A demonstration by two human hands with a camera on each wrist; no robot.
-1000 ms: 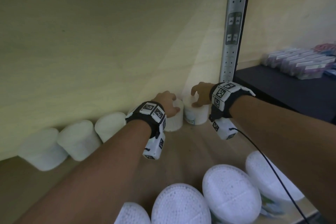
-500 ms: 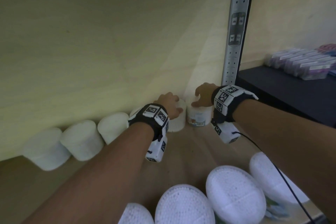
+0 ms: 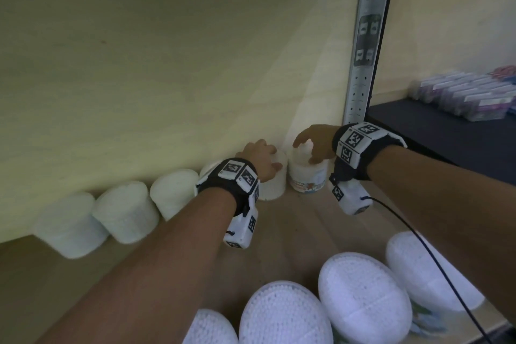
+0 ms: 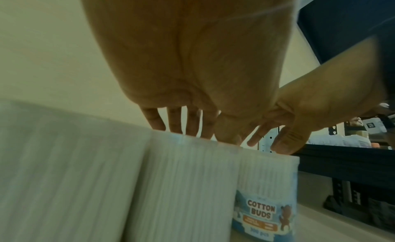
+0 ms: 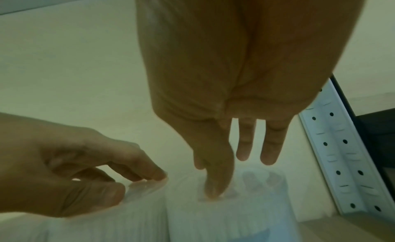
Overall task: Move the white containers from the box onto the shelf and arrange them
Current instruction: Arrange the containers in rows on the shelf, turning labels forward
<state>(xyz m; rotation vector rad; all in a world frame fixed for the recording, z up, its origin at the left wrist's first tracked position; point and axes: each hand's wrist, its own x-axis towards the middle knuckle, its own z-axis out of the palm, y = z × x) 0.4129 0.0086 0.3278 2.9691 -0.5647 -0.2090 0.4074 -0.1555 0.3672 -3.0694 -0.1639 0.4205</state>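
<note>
The left hand (image 3: 259,158) covers the lid of one container (image 3: 272,186), and its wristband (image 3: 231,176) hides most of the next container (image 3: 208,169). The nearest lids (image 3: 284,315) run off the bottom edge. The packets (image 3: 469,98) at far right are too blurred to read.

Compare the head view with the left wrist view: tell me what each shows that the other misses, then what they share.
Only the head view shows the whole row of white containers along the back wall, the front containers' dotted lids, and both wristbands.

Only the left wrist view shows the label reading COTTON BUDS clearly, and the palm side of the left hand, whose fingertips rest on a container's top.

Both show the left hand on one container, the right hand touching the labelled container beside it, and the perforated metal upright.
</note>
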